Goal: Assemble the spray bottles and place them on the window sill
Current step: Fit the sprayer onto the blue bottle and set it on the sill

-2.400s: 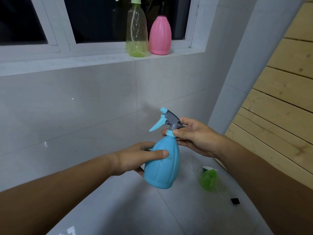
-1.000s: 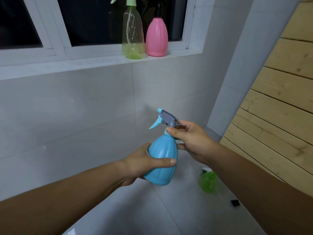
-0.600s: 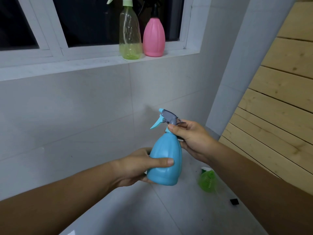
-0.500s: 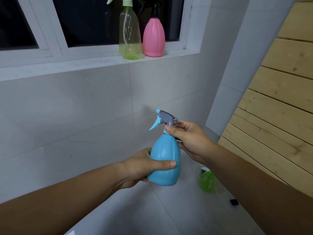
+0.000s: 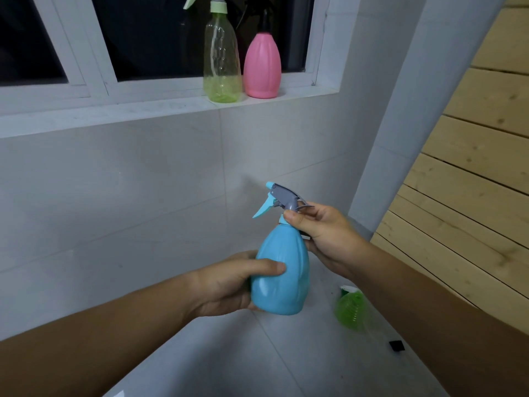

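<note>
I hold a light blue spray bottle [image 5: 283, 270] upright in front of the tiled wall. My left hand [image 5: 229, 285] wraps its round body from the left. My right hand [image 5: 323, 233] pinches the neck collar just under the grey and blue trigger head [image 5: 282, 199], which sits on the bottle with its nozzle pointing left. On the white window sill [image 5: 160, 107] stand a clear green spray bottle [image 5: 221, 61] and a pink spray bottle [image 5: 263, 67], side by side near the sill's right end.
A small green bottle [image 5: 350, 310] lies on the grey tiled floor below my right forearm, with a small black piece [image 5: 396, 345] beside it. A wooden slatted wall [image 5: 472, 173] rises on the right. A grey pillar [image 5: 400, 110] stands between it and the window.
The blue bottle has stayed in both hands, shifting slightly while my right hand's fingers changed their hold at the neck. My view has tipped up a little toward the sill.
</note>
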{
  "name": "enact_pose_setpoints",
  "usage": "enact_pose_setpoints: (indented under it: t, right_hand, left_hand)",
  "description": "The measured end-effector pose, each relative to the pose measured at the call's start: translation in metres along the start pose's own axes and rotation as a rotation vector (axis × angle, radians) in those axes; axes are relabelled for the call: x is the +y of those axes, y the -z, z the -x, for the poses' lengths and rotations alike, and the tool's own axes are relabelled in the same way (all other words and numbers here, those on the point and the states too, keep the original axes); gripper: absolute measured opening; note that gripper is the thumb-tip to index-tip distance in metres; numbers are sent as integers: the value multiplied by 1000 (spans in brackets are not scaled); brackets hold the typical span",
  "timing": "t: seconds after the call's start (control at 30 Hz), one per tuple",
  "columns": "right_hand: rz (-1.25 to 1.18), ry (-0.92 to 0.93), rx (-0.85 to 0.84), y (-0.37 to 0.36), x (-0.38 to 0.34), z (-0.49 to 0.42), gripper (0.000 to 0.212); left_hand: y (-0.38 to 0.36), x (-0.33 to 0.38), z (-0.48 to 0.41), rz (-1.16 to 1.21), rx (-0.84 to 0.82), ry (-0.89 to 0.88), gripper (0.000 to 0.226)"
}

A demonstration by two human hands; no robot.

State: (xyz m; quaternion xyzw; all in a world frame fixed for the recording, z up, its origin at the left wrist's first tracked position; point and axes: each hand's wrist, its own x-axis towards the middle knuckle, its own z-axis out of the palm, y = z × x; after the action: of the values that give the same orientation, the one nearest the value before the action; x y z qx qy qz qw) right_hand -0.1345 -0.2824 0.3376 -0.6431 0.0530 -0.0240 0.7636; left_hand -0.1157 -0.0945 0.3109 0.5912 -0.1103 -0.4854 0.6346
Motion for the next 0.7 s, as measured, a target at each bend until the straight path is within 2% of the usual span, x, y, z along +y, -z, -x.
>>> enact_pose_setpoints:
  t: [0.07,0.17,0.27,0.33,0.47,0.57,0.7]
  right_hand:
    - [-13,1,2,2,-1,-1,10]
    - [-25,-10,0,6,0,-1,11]
    - [-17,-27,-15,4,3,0,15]
    - [-10,-24,-10,1,4,0,14]
    - [-10,-12,23,1,3,-3,12]
    - [-4,-9,34,5,3,-5,13]
    - [41,-9,19,3,7,-4,23]
  left_hand:
    - [4,-1,0,47,-23,-6,63]
    - [5,-3,-2,-29,82,-10,76]
    - [-2,-1,0,-183,96,0,62]
    - [-7,-1,0,-201,98,-9,57]
    - [-5,0,-1,-15,33,-4,66]
    - [1,4,0,80,17,25,50]
    - [2,2,-1,-106,90,-1,52]
